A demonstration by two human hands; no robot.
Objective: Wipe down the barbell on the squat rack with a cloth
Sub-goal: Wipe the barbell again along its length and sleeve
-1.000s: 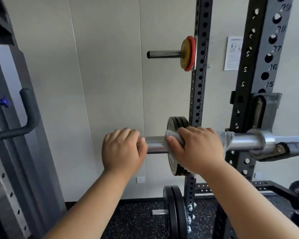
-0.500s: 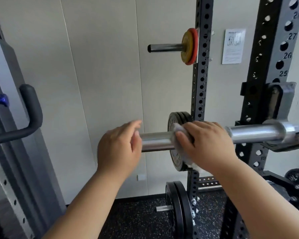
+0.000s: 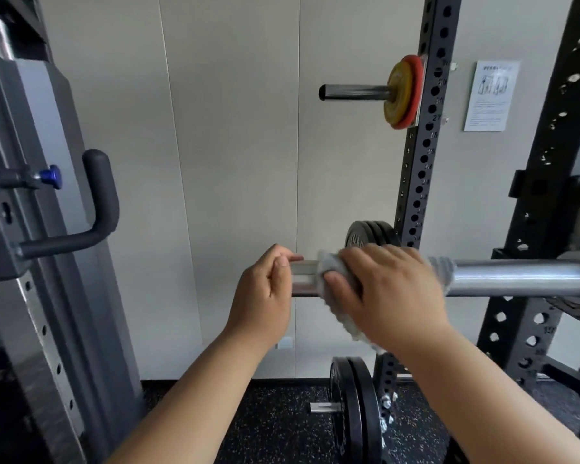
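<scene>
The barbell (image 3: 516,278) lies level across the squat rack, and its shiny steel sleeve points left. My right hand (image 3: 390,296) grips a grey cloth (image 3: 337,279) wrapped around the sleeve near its free end. A flap of cloth hangs below the bar, and another edge shows right of my wrist. My left hand (image 3: 265,296) cups the very tip of the sleeve, with its fingertips resting on top. A short stretch of bare steel shows between the two hands.
The black near upright (image 3: 549,169) carries the bar hook at the right. The far upright (image 3: 419,169) has a storage peg with yellow and red plates (image 3: 403,92). Black plates (image 3: 365,233) sit behind the bar, and others (image 3: 350,413) lower down. A grey machine's black handle (image 3: 102,202) juts out at the left.
My right hand has slid the cloth left along the sleeve toward its end. My left hand has loosened its full grip and shifted to the tip.
</scene>
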